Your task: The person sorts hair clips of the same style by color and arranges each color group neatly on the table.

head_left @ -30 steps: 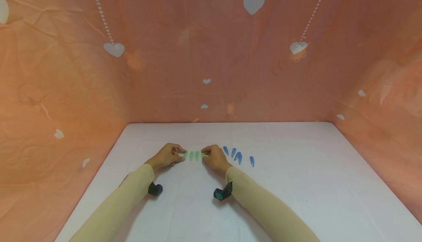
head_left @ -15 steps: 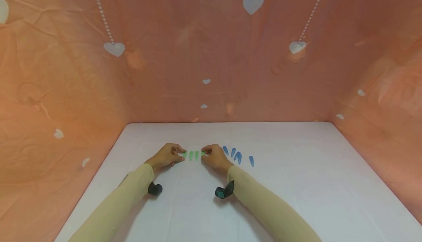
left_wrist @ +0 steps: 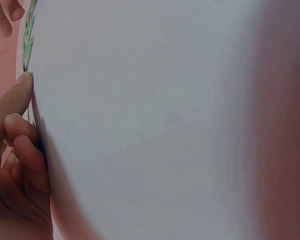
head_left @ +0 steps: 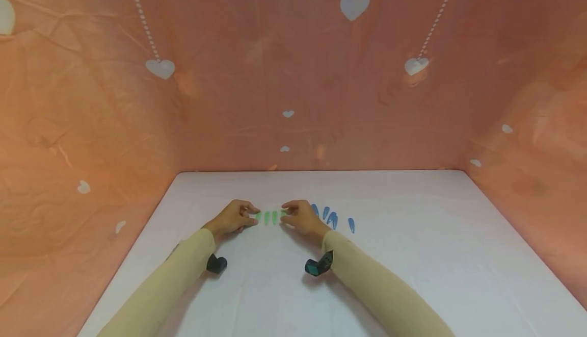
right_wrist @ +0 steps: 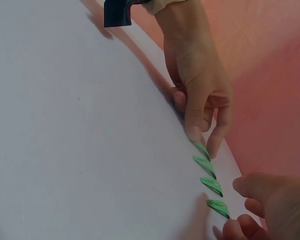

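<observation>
Green snap hair clips (head_left: 274, 217) lie side by side in a short row on the white table. At the row's left end my left hand (head_left: 231, 216) holds the outermost green clip (right_wrist: 201, 148) by its two ends, thumb at one and a finger at the other. My right hand (head_left: 306, 221) is at the right end, thumb and fingers parted around the last green clip (right_wrist: 218, 208). In the right wrist view a fingertip is right by that clip's tip, while the other finger stands apart. The left wrist view shows the row edge-on, beyond the left thumb (left_wrist: 22, 92).
Several blue hair clips (head_left: 334, 221) lie loosely just right of my right hand, one blue clip (head_left: 351, 225) a little apart. The white table (head_left: 412, 255) meets an orange cloth backdrop (head_left: 257, 97) with white hearts at its back and sides.
My right hand has shifted slightly right and its fingers have come away somewhat from the last green hair clip. The left hand stays at the left end.
</observation>
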### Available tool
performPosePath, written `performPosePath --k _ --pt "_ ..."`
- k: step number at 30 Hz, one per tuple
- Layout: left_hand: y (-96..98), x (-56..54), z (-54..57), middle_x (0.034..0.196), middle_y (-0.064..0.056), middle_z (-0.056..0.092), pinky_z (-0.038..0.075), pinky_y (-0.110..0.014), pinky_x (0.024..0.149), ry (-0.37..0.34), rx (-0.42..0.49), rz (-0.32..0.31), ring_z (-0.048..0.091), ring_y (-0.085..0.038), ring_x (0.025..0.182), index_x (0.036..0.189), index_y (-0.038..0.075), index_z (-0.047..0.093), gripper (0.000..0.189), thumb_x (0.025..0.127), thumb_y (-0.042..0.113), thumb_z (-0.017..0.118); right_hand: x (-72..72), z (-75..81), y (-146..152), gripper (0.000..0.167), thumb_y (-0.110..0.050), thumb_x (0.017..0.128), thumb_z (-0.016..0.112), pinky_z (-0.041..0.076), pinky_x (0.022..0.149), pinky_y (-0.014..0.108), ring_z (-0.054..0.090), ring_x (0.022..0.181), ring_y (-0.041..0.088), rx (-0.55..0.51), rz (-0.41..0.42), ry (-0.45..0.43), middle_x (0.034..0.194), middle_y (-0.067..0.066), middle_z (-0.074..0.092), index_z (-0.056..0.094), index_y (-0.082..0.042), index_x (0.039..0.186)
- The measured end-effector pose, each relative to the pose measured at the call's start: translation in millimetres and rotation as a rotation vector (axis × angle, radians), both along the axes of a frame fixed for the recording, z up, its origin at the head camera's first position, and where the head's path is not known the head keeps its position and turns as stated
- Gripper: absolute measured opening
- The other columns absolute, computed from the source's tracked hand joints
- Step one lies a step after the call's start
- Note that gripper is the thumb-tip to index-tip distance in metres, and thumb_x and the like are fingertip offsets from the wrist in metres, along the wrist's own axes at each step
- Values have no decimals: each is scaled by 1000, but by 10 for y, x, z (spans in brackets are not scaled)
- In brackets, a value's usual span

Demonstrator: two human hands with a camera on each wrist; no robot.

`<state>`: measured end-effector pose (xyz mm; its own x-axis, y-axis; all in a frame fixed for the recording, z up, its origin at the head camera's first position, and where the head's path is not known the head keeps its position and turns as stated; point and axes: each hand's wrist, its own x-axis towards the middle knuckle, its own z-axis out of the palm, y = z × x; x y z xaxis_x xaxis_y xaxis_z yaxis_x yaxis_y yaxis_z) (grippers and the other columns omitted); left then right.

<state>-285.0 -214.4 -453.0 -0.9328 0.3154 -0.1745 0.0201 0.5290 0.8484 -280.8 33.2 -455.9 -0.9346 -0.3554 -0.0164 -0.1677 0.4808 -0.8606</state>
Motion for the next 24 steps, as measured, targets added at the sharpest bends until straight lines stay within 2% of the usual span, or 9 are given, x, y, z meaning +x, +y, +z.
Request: performPosePath --k 5,8,15,24 --pt "-6 -8 3 56 5 47 37 -20 48 5 9 -14 42 -7 47 124 -8 64 36 91 3 72 4 34 68 37 -14 93 70 53 72 25 63 96 20 -46 15 -54 118 16 64 66 -3 129" --pt "-10 -17 0 57 5 47 37 -20 49 -3 3 -11 43 -7 47 125 -7 64 36 91 3 72 18 53 115 37 -14 94 69 55 72 26 67 92 19 -64 27 -58 117 17 64 65 -2 129" --pt "3 8 40 58 5 47 38 -20 49 31 -46 -26 43 -7 49 124 -8 64 35 92 4 71 88 142 231 35 -16 96 68 54 72 28 67 88 18 -63 12 -66 118 14 64 66 -4 129" --pt "2 19 46 56 5 46 36 -19 49 38 -42 -22 42 -7 48 124 -8 64 35 92 4 71 166 227 374 32 -12 95 68 50 61 25 69 78 24 -53 27 35 108 17 67 67 2 124"
